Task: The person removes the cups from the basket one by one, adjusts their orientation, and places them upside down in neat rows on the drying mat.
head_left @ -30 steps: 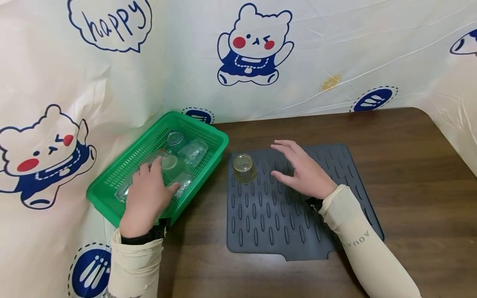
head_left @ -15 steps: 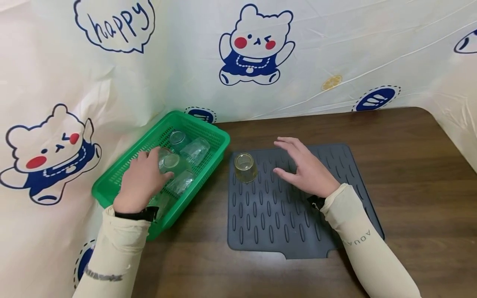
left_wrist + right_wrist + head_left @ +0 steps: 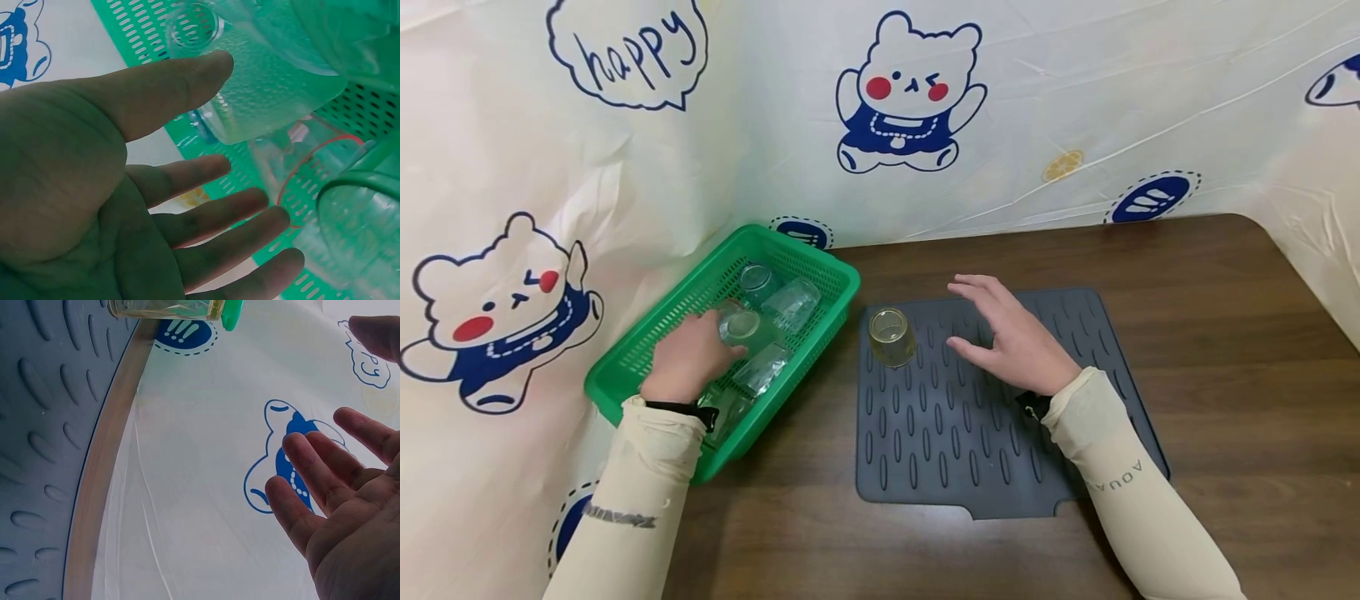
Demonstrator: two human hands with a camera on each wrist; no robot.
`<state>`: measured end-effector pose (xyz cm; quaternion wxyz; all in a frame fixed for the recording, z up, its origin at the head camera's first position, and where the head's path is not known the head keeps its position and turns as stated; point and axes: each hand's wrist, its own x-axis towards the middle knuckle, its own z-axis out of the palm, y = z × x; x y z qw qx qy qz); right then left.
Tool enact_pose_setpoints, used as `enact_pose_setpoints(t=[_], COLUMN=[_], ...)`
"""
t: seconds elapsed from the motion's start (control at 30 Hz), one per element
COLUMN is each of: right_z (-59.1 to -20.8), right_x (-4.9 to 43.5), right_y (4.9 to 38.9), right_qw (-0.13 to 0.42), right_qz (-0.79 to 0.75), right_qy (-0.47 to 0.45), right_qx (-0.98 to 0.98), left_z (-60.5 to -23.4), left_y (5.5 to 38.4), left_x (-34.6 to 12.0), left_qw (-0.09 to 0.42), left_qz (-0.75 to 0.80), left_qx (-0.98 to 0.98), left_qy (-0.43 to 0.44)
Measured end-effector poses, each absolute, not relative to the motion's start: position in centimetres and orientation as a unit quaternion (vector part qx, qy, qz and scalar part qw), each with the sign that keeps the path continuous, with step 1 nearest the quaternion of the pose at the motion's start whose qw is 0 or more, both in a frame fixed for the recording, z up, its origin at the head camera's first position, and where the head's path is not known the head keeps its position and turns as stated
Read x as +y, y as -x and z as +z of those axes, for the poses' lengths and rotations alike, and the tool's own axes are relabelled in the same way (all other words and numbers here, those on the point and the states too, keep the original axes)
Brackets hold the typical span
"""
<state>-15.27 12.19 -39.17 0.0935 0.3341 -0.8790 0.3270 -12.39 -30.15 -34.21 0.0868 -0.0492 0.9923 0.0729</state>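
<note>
My left hand [image 3: 690,357] is down inside the green basket [image 3: 617,354], among several clear drinking glasses. In the left wrist view its fingers are spread and fairly straight, thumb apart, with nothing between them. A textured glass [image 3: 269,94] lies just past the thumb, and a glass with a red-lit rim [image 3: 306,169] is near the fingertips. My right hand [image 3: 1015,343] hovers over the grey drying mat [image 3: 925,467], fingers extended and holding nothing. Left of it, a yellowish glass [image 3: 892,338] stands upside down on the mat's far left corner.
The basket stands at the left of the brown wooden table [image 3: 797,517], beside the mat. A white printed curtain [image 3: 760,108] hangs behind and along the left side. More glasses, such as a tumbler [image 3: 793,304], lie in the basket's far end.
My left hand first drew back left within the basket, uncovering glasses near its front, then sank lower among them. My right hand stays almost still over the mat.
</note>
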Motion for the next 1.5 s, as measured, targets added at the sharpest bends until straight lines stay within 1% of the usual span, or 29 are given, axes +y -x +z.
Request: enact_pose_setpoints(t=[0.23,0.33,0.57,0.8,1.37,1.5], right_z=[-39.2,-39.3,-39.2,-39.2,-39.1,-39.0], right_x=[12.2,12.2,12.2,12.2,12.1,12.0], right_y=[15.3,15.3,15.3,15.3,14.9,14.9], right_qw=[0.09,0.089,0.086,0.088,0.069,0.078], right_qz=[0.326,0.323,0.322,0.323,0.331,0.341], right_qy=[-0.334,-0.333,-0.329,-0.33,-0.33,-0.33], right_qx=[-0.88,-0.882,-0.883,-0.883,-0.882,-0.877], left_z=[-34.9,-35.2,-36.1,-36.4,-36.8,-36.7], left_y=[12.9,13.1,13.5,13.7,13.6,13.5], left_x=[-30.3,-30.2,-30.3,-30.2,-29.3,-29.4], left_qw=[0.105,0.095,0.047,0.044,0.027,0.024], left_qz=[0.073,0.077,0.105,0.112,0.102,0.11], left_qx=[0.991,0.991,0.993,0.992,0.994,0.993], left_qy=[0.045,0.045,0.035,0.024,0.028,0.025])
